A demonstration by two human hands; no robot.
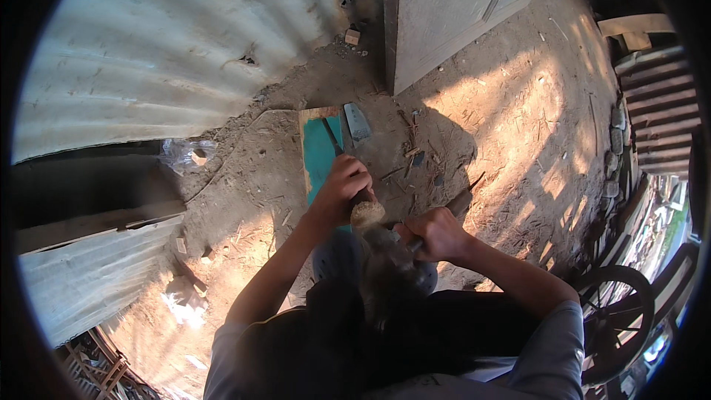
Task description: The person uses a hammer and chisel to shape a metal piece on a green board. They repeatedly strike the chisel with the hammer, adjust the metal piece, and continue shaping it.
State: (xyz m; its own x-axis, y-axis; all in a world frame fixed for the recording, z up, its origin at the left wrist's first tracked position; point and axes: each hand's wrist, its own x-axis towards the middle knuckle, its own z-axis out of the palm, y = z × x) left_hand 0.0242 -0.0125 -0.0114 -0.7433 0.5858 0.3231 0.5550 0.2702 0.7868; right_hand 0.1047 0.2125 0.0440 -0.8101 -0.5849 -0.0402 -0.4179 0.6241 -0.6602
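My left hand [344, 189] is closed around a chisel-like tool [331, 135]. Its narrow dark bar points away from me over a teal board [317, 159] with bare wood along its edges. A pale, rounded wooden end [367, 213] shows just below this hand, close to the grip. To the right, my right hand [437, 235] is clenched on something dark, mostly hidden by the fingers. Between the hands and my lap is a greyish blurred shape [391, 248] whose kind I cannot make out. A pale grey flat piece [357, 122] lies beside the board's far end.
Corrugated metal sheeting [185, 44] stands at the far left. A grey wooden panel [459, 22] rises beyond the board. Wood chips and sticks [415, 148] litter the dirt floor [511, 126]. A dark spoked wheel [613, 318] is at lower right.
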